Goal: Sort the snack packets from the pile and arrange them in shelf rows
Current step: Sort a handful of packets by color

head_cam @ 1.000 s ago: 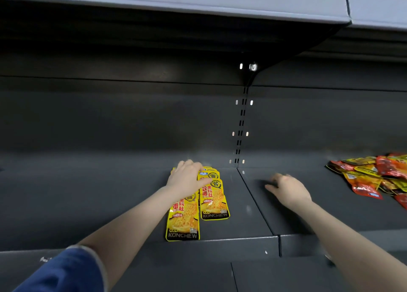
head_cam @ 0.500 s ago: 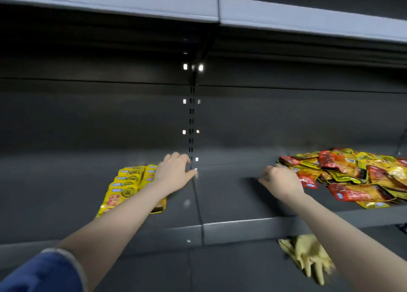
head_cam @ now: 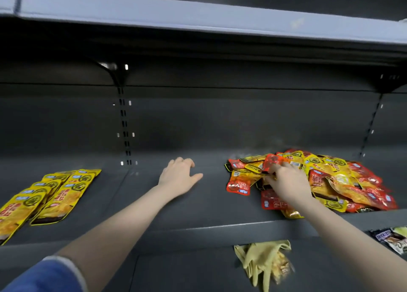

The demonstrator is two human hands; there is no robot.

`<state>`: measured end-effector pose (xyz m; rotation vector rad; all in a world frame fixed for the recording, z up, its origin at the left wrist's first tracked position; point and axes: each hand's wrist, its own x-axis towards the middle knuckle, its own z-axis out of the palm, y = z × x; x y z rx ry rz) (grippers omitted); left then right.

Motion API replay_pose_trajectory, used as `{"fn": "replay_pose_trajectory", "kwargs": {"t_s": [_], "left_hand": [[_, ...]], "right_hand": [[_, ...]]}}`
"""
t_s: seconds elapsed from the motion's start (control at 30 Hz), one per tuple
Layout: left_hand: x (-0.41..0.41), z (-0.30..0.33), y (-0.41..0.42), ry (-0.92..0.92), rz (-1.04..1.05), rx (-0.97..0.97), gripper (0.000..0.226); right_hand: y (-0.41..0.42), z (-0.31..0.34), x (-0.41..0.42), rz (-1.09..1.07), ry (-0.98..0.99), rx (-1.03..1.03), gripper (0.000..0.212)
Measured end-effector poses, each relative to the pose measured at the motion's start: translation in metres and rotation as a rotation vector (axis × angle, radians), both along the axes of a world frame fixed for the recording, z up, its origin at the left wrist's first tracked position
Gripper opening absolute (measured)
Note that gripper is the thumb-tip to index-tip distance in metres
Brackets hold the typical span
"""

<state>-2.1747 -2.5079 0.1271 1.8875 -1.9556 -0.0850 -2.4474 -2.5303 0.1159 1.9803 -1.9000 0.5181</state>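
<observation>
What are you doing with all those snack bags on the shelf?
A person is sorting snacks. Their right hand is reaching into the mixed pile of red and yellow packets and seems to be picking at one. Their left hand rests open on the bare shelf. Off to the left, yellow packets already lie in two neat rows.

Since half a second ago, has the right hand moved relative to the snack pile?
Yes. The right hand has gone rightward onto the near-left part of the pile of red and yellow packets, fingers among them; earlier it was short of the pile's left edge.
</observation>
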Motion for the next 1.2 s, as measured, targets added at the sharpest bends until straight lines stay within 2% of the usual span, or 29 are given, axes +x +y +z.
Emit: {"fn": "replay_pose_trajectory", "kwargs": {"t_s": [0.2, 0.4, 0.63, 0.73, 0.9, 0.97, 1.2], "left_hand": [[-0.043, 0.001, -0.036, 0.003, -0.092, -0.004, 0.048], [-0.093, -0.010, -0.062, -0.020, -0.110, 0.094, 0.052], [-0.136, -0.029, -0.079, -0.064, -0.006, 0.187, 0.058], [-0.145, -0.029, -0.084, -0.076, 0.079, 0.191, 0.062], [-0.145, -0.028, -0.087, 0.065, 0.203, 0.268, 0.084], [-0.141, -0.028, -0.086, 0.152, 0.225, 0.279, 0.085], [-0.129, -0.028, -0.071, 0.298, 0.220, 0.252, 0.076]], "right_hand": [[-0.007, -0.004, -0.040, -0.019, -0.089, -0.054, 0.033], [-0.008, -0.009, -0.064, -0.011, -0.164, -0.002, 0.032], [-0.011, -0.010, -0.084, 0.206, -0.248, 0.090, 0.027], [-0.013, -0.012, -0.091, 0.321, -0.223, 0.154, 0.034], [-0.014, -0.010, -0.097, 0.439, -0.134, 0.277, 0.059], [-0.013, -0.007, -0.097, 0.458, -0.077, 0.328, 0.066], [-0.014, -0.001, -0.087, 0.541, -0.112, 0.454, 0.064]]}}
